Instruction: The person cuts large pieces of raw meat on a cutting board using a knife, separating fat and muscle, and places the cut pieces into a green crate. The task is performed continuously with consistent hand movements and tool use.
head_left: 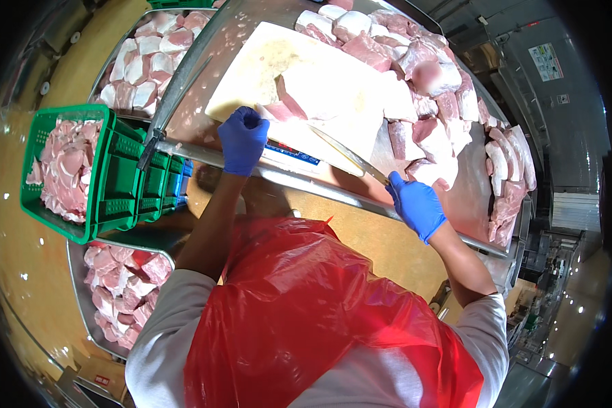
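Note:
My left hand, in a blue glove, is curled closed at the near left edge of a white cutting board. Its knuckles are beside a pink strip of meat; whatever its fingers may hold is hidden. My right hand, also gloved in blue, is wrapped round the handle of a long knife. The blade points left and away over the board, its tip near a large pale piece of meat. Bright glare washes out much of that piece and the board.
Cut meat chunks are heaped along the right of the metal table. Left stands a green crate of thin meat pieces. Metal tubs of meat chunks and more chunks are beyond and nearer. A blue-edged display lies by the table rail.

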`<state>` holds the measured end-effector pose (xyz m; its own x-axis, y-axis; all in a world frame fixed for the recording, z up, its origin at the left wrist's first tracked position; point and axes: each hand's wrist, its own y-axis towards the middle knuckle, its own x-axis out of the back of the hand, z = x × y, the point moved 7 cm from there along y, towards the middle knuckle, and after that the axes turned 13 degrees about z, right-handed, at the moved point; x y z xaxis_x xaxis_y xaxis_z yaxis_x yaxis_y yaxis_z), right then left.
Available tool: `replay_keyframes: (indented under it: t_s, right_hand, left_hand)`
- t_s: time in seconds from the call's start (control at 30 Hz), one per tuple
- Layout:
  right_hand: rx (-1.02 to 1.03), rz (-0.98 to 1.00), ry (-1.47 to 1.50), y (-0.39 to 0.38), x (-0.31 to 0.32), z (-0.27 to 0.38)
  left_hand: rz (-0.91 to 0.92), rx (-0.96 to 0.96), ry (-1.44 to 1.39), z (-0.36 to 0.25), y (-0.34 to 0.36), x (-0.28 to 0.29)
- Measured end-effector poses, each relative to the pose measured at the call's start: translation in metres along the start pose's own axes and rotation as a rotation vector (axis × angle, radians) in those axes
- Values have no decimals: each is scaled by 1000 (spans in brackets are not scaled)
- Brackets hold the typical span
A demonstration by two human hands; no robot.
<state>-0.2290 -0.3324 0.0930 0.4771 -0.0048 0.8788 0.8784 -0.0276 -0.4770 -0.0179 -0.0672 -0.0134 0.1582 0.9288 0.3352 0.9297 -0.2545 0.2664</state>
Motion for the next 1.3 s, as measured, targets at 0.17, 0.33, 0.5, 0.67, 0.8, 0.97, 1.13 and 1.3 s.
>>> replay_keyframes:
  t_s: [0.17, 0.33, 0.5, 0.67, 0.8, 0.97, 1.13, 1.3]
  right_hand:
    - [58, -192, 233, 32, 19, 52]
    - [8, -177, 180, 104, 15, 72]
    - [52, -123, 76, 65, -1, 49]
    - [-75, -2, 122, -2, -9, 1]
    - [-89, -262, 619, -8, -21, -14]
    - [-4, -397, 1375, 65, -19, 4]
    - [269, -596, 1688, 137, 11, 36]
    - [336, -663, 1677, 176, 28, 32]
  left_hand:
    - [4, -537, 322, -70, 2, -11]
    - [134, -490, 447, -41, 3, -29]
    - [146, -376, 587, -23, 7, -12]
    - [-323, -126, 486, -29, 3, 171]
    - [-558, 127, 1095, 15, -12, 353]
    - [-71, 251, 955, 40, 60, 293]
    - [394, -459, 65, -24, 100, 37]
    - [321, -348, -61, -31, 87, -49]
